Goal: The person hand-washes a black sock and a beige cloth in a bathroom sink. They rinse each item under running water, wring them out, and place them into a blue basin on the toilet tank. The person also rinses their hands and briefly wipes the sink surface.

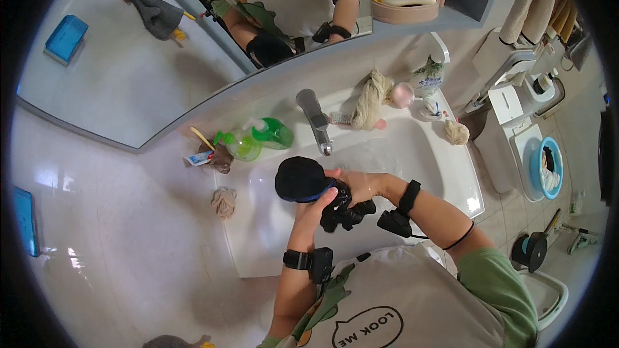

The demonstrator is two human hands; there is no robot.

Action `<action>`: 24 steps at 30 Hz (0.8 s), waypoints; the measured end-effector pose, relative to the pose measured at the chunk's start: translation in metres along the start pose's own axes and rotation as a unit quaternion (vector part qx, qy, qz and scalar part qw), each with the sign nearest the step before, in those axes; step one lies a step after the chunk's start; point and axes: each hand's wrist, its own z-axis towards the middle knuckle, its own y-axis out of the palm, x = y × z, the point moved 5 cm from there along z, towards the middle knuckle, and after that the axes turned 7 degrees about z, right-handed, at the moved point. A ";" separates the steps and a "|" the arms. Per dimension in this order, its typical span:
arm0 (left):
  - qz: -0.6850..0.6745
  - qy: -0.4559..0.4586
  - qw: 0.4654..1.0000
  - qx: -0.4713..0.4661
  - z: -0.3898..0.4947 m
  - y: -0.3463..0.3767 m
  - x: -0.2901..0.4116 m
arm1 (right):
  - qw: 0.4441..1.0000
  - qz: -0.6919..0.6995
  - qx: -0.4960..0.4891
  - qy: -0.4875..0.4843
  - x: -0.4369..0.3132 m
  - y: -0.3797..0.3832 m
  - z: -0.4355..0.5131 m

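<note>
Over the white washbasin, just in front of the faucet, both hands grip a bunched black cloth item with a blue edge. Its upper part is smooth and rounded; the lower part hangs in wet, glossy folds. My left hand grasps it from the near left side, thumb up along the blue edge. From the right, my right hand clasps the folds, its fingers partly hidden behind the cloth. What kind of garment or cover it is cannot be made out. Each forearm wears a black strapped device.
Green pump bottles and a toothbrush holder line the basin's left rear. A draped cloth, a pink round item and a large pump bottle stand at the right rear. Above hangs a mirror; a toilet is right.
</note>
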 end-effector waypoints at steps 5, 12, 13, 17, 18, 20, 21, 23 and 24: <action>0.000 -0.002 0.996 0.092 0.012 -0.009 -0.013 | 0.987 -0.048 0.151 0.008 0.012 0.002 0.000; -0.180 0.005 0.883 0.433 0.004 -0.015 -0.023 | 0.894 -0.189 0.401 -0.061 -0.005 0.026 -0.039; -0.196 -0.025 0.873 0.446 0.002 -0.015 -0.021 | 0.903 -0.147 0.397 -0.071 -0.009 0.030 -0.042; -0.286 -0.077 0.867 0.401 -0.002 0.001 -0.004 | 0.858 -0.283 0.409 -0.129 -0.035 0.045 -0.036; -0.292 -0.081 0.874 0.379 -0.003 0.006 0.000 | 0.844 -0.265 0.436 -0.164 -0.039 0.043 -0.034; -0.315 -0.082 0.890 0.320 -0.003 0.014 0.009 | 0.826 -0.196 0.479 -0.223 -0.044 0.037 -0.032; -0.325 -0.082 0.893 0.300 -0.003 0.015 0.012 | 0.851 -0.161 0.457 -0.204 -0.040 0.031 -0.027; -0.335 -0.045 0.910 0.241 -0.003 0.013 0.019 | 0.887 -0.083 0.415 -0.182 -0.035 0.019 -0.019; -0.356 -0.048 0.906 0.225 -0.002 0.011 0.020 | 0.900 -0.088 0.385 -0.183 -0.036 0.014 -0.015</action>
